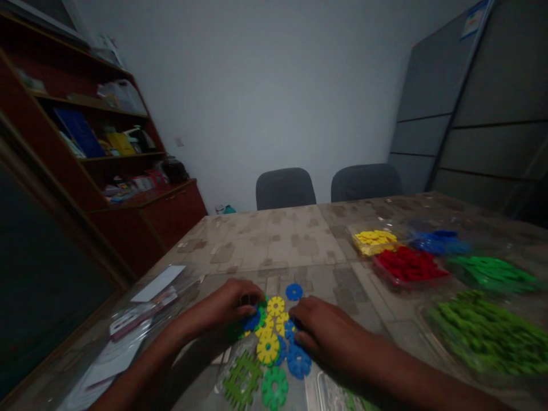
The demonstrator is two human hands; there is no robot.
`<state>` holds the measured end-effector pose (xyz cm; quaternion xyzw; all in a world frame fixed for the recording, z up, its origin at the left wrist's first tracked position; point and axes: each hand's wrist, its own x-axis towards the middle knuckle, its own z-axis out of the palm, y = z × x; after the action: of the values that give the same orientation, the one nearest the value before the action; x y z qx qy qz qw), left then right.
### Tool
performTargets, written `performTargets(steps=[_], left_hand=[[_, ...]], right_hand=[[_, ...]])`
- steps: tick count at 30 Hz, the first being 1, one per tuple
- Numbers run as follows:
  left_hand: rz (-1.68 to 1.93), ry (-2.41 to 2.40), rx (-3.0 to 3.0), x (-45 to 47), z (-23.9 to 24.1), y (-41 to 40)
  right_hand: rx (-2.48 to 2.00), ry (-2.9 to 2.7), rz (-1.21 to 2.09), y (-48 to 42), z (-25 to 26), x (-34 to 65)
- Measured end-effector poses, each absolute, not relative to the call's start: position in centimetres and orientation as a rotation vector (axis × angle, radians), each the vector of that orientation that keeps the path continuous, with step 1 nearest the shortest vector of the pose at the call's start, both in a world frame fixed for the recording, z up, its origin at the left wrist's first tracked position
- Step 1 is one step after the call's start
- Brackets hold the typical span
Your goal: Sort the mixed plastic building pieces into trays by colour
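My left hand [237, 299] is closed, thumb and fingers pinching a blue notched disc [252, 321] with a green one against it. At the right of the pile, my right hand [319, 322] has its fingers curled down by a blue notched disc [290, 329]; its palm hides part of it. Between both hands lie several yellow notched discs [268, 348], some overlapping. Nearer me are more blue discs [298, 362] and a green disc [274, 388]. One blue disc [294, 291] lies apart, beyond my right fingertips. An olive-green square lattice piece [243, 381] sits at the near left.
On the right stand clear tubs of yellow [374, 241], red [411, 265], blue [440, 242], green [492, 273] and olive-green pieces [492, 334]. Papers in plastic sleeves [145, 314] lie on the left. Two grey chairs [285, 189] are behind the patterned table [257, 245].
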<state>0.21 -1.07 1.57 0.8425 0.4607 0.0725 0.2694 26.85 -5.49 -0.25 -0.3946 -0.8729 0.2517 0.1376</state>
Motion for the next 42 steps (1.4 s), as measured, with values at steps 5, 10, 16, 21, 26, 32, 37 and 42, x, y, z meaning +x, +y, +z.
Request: performTargets(steps=[5, 10, 16, 21, 26, 32, 37, 42], left_hand=[[0.050, 1.250, 2.266, 0.3, 1.5, -1.3], [0.065, 1.297, 2.297, 0.3, 1.4, -1.1], [0.079, 1.217, 2.357, 0.7, 1.3, -1.5], [0.053, 1.194, 2.343, 1.2, 1.2, -1.9], [0.018, 1.205, 2.286, 1.8, 1.9, -2.3], [0.045, 1.176, 2.292, 2.2, 2.8, -2.8], [0.112, 1.139, 2.252, 2.1, 2.8, -2.8], [0.360, 1.172, 2.035, 2.1, 1.8, -2.3]], right_hand=[[-1.386, -2.534, 0.673, -4.2, -1.1, 23.6], [-1.396, -2.460, 0.784, -3.2, -1.0, 24.5], [-1.382, -2.428, 0.856, -2.9, -0.8, 24.8], [-1.344, -2.377, 0.933, -2.4, -1.3, 24.2], [-1.322, -2.295, 0.955, -1.3, -1.3, 23.8], [-1.359, -2.291, 0.960, 0.2, -1.8, 22.9], [-1.321, -2.212, 1.036, 0.4, -1.8, 22.9], [-1.187, -2.044, 1.234, -0.6, -1.7, 24.0]])
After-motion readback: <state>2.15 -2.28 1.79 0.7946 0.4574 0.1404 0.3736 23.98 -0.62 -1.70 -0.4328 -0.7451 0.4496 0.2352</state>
